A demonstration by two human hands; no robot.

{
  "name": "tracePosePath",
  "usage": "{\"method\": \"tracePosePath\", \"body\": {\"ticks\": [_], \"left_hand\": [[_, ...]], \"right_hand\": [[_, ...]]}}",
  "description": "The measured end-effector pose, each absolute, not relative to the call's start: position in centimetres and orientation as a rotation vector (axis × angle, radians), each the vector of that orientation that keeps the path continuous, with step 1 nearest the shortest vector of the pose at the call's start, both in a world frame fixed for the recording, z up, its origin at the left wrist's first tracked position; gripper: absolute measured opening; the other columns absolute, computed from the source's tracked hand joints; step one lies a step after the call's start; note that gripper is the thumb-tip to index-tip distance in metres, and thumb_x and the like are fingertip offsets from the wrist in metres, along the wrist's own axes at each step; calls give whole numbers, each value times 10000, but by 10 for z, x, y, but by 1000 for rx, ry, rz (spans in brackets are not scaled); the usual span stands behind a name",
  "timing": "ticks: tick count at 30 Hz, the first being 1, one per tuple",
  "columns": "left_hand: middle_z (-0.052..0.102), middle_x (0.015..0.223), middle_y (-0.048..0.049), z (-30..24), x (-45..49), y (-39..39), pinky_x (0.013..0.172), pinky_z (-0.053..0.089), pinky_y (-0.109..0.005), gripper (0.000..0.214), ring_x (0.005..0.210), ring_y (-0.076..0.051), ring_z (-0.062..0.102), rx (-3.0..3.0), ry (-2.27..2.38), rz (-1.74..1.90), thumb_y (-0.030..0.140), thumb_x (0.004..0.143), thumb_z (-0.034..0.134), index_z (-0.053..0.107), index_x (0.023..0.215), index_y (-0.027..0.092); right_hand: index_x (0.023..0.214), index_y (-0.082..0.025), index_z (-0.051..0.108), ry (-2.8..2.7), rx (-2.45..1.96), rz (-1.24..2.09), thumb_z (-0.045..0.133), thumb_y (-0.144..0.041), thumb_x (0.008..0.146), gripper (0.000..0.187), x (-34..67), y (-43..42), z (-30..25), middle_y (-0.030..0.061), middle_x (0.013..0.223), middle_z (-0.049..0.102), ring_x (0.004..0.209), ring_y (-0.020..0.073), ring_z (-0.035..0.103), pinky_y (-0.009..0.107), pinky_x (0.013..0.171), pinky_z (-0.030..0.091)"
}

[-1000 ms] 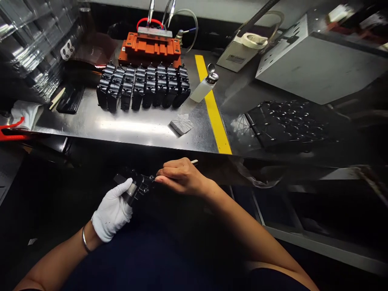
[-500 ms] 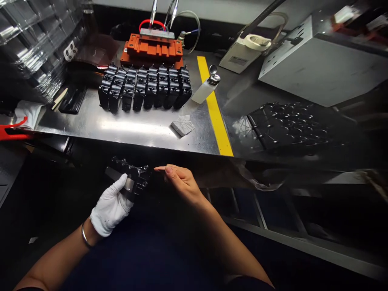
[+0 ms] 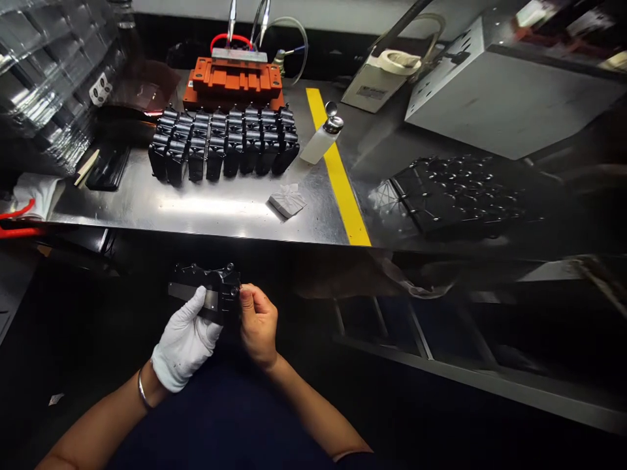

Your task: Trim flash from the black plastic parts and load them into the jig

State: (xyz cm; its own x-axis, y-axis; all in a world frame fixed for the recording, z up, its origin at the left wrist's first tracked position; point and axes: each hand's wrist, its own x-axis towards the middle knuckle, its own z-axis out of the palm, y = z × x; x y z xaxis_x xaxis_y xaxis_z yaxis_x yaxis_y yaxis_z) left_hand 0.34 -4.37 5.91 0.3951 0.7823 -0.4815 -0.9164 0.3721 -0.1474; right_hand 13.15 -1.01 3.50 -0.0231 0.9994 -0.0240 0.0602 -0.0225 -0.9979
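Note:
A black moulded plastic part with a flat grey metal strip along it is held in front of the bench edge. My left hand, in a white glove, grips it from below, with the thumb pressed over the strip. My right hand is bare and touches the part's right end, its thumb and index finger pinched together there. Whether anything small sits between those fingertips I cannot make out. On the metal bench behind stands a row of several similar black parts.
An orange fixture stands behind the row. A dispenser bottle with its lid up is beside yellow tape. Folded white tissue lies near the front edge. A grey metal box and dark parts are at right.
My right hand has moved left and down, from apart to touching the part's right end. Its extended index finger has curled in. The part has turned slightly in my left hand.

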Motion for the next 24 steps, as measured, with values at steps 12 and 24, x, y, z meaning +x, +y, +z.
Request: {"method": "tracePosePath", "body": {"ticks": [12,24], "left_hand": [[749,867,-70,70,-9,-42,747,555,-136,407,767,-89,707,-597,566,1134,155,983,265,615,1183,103],[744,790,-82,81,-2,-42,678,587,-181,387,716,-122,712,-591,795,1195,97,955,307,693,936,81]], "right_hand": [[932,-177,693,-1939,-844,813,523,-201,884,179,169,10,57,30,643,634,553,129,548,263,512,449],[948,-164,692,-1958,-773,803,547,-173,874,163,169,11,57,30,646,636,546,121,547,249,504,457]]}}
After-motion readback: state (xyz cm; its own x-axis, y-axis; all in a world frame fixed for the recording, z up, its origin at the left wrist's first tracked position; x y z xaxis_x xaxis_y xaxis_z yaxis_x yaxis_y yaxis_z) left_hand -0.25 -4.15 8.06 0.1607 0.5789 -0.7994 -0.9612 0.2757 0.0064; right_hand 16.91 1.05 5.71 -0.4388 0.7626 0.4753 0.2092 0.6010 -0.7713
